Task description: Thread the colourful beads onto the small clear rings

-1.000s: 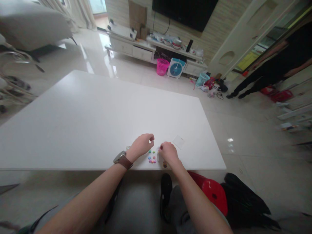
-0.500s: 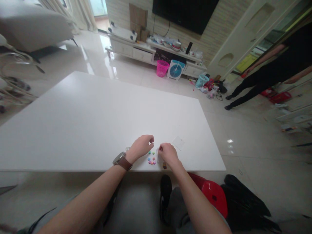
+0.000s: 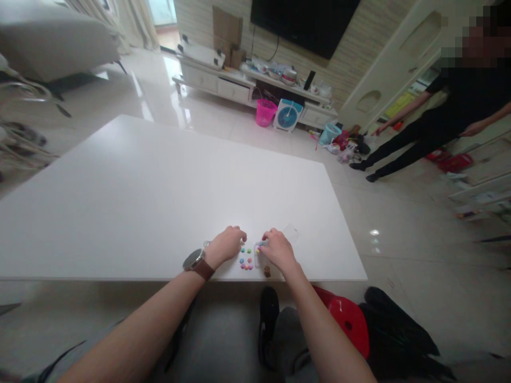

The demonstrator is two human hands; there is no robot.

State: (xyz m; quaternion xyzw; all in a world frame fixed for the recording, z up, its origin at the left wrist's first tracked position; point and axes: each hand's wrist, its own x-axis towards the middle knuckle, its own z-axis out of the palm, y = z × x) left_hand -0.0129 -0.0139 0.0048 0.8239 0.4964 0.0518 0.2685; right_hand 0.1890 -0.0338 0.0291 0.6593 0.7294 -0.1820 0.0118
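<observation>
No text, label, brand, number or sign can be read here.

Home, living room by the look: wall-mounted TV (image 3: 305, 24), low white drawer cabinet (image 3: 233, 91) below, top cluttered; pale sofa (image 3: 51, 42), cream curtains (image 3: 133, 24), shiny tile floor (image 3: 407, 223). Blue-and-white fan (image 3: 288, 114), pink basket (image 3: 265, 113) by cabinet. White table (image 3: 179, 175) up front.

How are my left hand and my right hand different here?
Your left hand has a watch with a brown strap on its wrist; your right hand has a bare wrist.
Your left hand is beside the loose coloured pieces, while your right hand is at the clear box.
Both are bare, with bent fingers, at the white table.
</observation>
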